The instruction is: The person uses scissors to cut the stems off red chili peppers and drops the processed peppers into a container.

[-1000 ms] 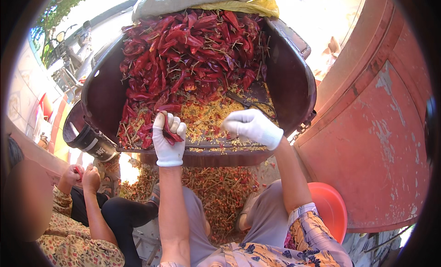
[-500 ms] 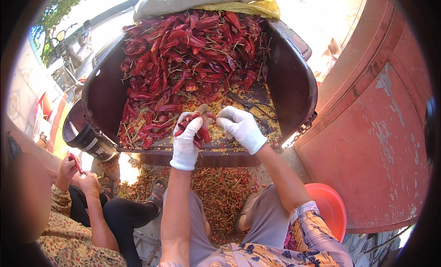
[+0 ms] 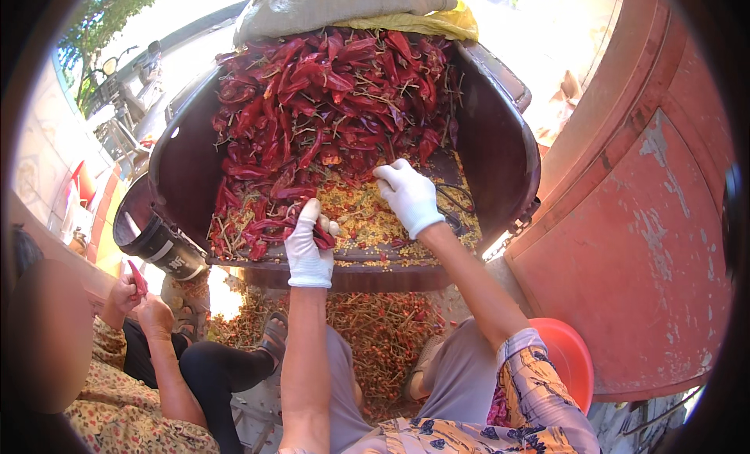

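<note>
My left hand, in a white work glove, is closed around dried red chili peppers above the near edge of the dark tub. Farther in, my right hand, also gloved, hovers over the yellow seeds at the foot of the chili pile. Its fingers bend downward and their undersides are hidden, so whether they grip anything does not show. Black scissors lie on the seeds just right of it, partly covered by the hand. Loose chilies and stems lie left of my left hand.
A grey and yellow sack covers the pile's far end. On the left stands a black bucket, near a co-worker's hands holding a red chili. Stems litter the floor. A red basin and red metal panel stand right.
My right hand has moved away from my left, forward to the foot of the pile. My left hand, still holding chilies, has shifted slightly left and nearer.
</note>
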